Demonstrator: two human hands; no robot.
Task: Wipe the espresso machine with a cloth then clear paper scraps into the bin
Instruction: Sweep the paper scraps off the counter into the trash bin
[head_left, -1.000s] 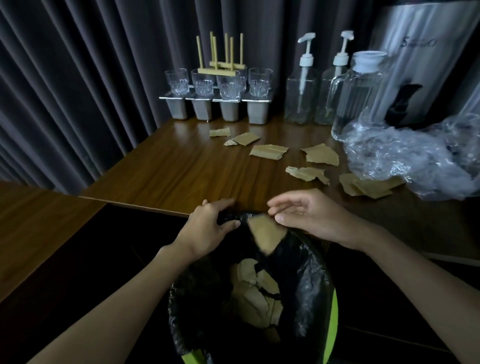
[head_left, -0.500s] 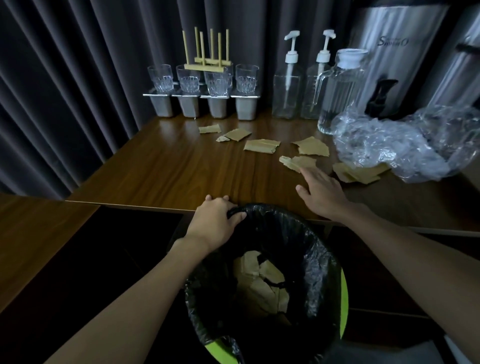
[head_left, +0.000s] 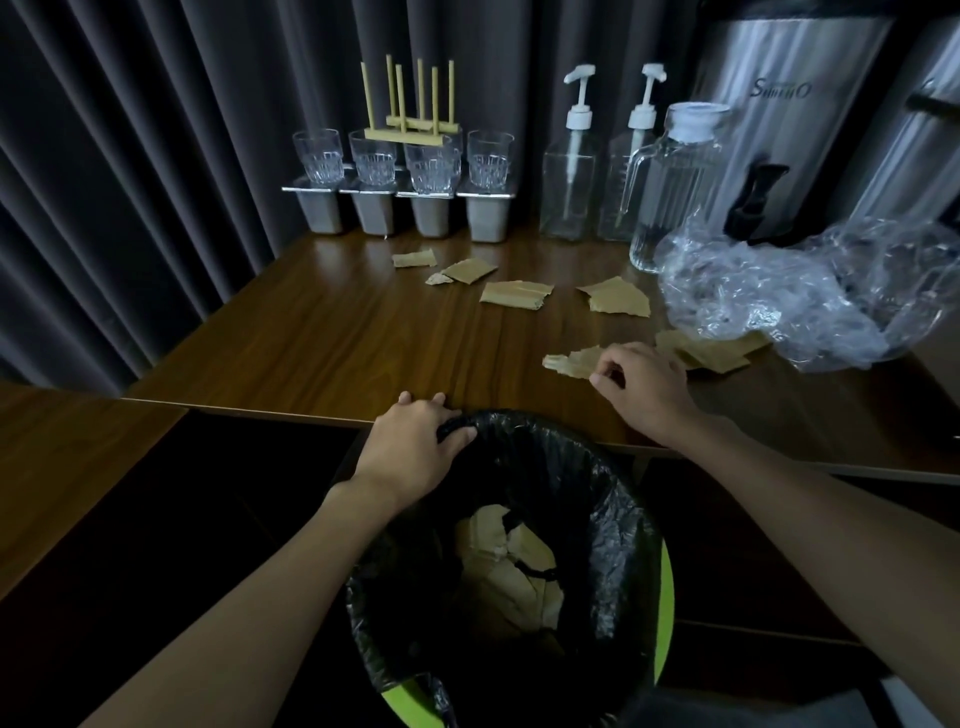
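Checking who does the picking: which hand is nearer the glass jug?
Right. The right hand pinches a paper scrap, in front of the glass jug; the left hand grips the bin rim, further left and nearer the person.

A: What surfaces do you see?
B: I see a glossy wood-grain table, matt brown paper scraps, and a crinkled, shiny black plastic bin liner.
A: Behind them?
B: I see a brushed-metal dispenser, clear glass tumblers, crumpled transparent plastic film.
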